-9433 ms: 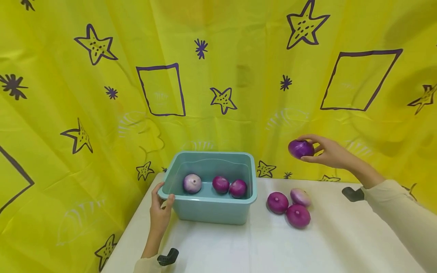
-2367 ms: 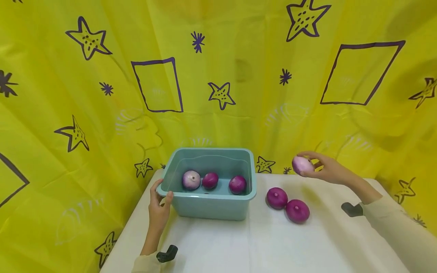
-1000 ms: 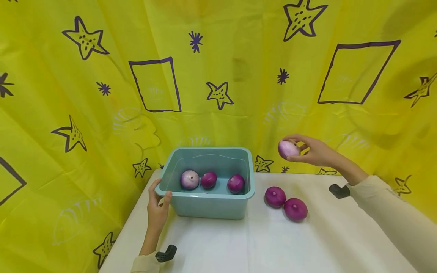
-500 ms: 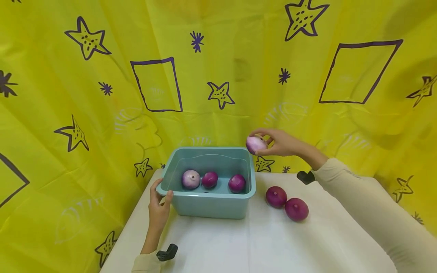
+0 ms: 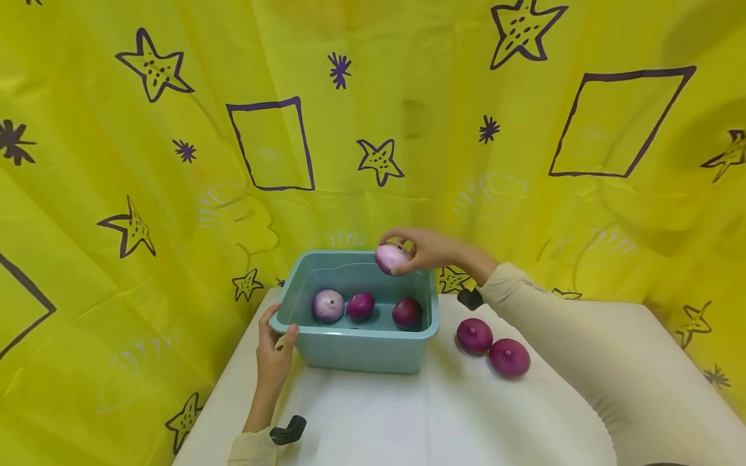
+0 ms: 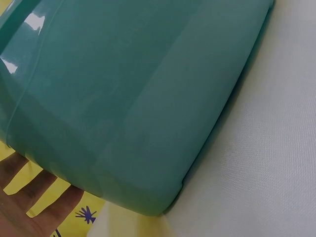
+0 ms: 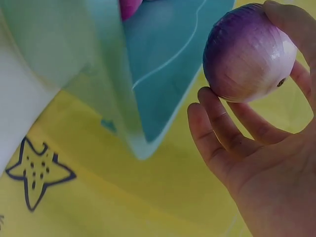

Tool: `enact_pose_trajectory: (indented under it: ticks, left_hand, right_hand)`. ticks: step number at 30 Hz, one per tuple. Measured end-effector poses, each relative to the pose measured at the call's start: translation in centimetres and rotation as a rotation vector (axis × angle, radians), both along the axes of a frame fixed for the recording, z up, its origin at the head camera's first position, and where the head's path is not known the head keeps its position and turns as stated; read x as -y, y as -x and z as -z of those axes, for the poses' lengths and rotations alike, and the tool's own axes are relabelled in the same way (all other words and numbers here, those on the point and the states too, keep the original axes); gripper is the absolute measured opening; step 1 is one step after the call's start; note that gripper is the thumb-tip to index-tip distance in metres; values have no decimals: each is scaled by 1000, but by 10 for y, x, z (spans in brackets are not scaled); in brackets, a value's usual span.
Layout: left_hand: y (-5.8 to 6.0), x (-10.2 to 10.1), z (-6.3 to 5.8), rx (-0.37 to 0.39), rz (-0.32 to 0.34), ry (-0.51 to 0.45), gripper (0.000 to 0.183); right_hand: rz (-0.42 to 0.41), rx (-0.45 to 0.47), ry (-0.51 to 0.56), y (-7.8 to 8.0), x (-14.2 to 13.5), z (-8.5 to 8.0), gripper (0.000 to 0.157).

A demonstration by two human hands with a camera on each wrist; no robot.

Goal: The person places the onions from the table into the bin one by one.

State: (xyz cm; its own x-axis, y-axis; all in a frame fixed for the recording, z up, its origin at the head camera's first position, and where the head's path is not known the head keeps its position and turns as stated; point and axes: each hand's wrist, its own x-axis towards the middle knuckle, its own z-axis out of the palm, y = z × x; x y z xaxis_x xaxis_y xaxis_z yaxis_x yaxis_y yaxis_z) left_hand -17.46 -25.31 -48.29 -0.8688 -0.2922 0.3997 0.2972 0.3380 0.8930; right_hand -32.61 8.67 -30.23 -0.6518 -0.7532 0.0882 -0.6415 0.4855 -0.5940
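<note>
My right hand (image 5: 422, 249) pinches a pale purple-and-white onion (image 5: 392, 257) between thumb and fingers, above the right back part of the teal plastic bin (image 5: 367, 353). In the right wrist view the same onion (image 7: 249, 54) is held at the fingertips, apart from the bin. Inside the bin lie a whitish onion (image 5: 329, 305), a magenta onion (image 5: 361, 306) and a darker one (image 5: 407, 314). A small dark sliver shows behind the front wall, mostly hidden. My left hand (image 5: 274, 359) grips the bin's front left corner, thumb on the front rim and fingers along the side.
Two magenta onions, one farther (image 5: 474, 336) and one nearer (image 5: 509, 358), sit side by side on the white table (image 5: 373, 421), right of the bin. A yellow patterned curtain (image 5: 408, 213) hangs close behind the bin.
The purple onion seen earliest has left my right hand. The pale onion has been lifted off the table and carried left to over the bin. My left hand stays on the corner.
</note>
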Motion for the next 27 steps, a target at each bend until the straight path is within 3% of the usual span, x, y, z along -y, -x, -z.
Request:
enact_pose_trajectory:
  ticks: [6, 15, 27]
  left_hand:
    - [1, 1, 2, -6, 4, -4, 60]
    - [2, 1, 3, -3, -1, 10, 59]
    - [3, 3, 3, -13, 18, -5, 63]
  right_hand:
    - [-57, -33, 15, 7, 23, 10, 58]
    - [-118, -14, -3, 11, 45, 24, 54]
    - [-118, 10, -65, 10, 57, 32, 56]
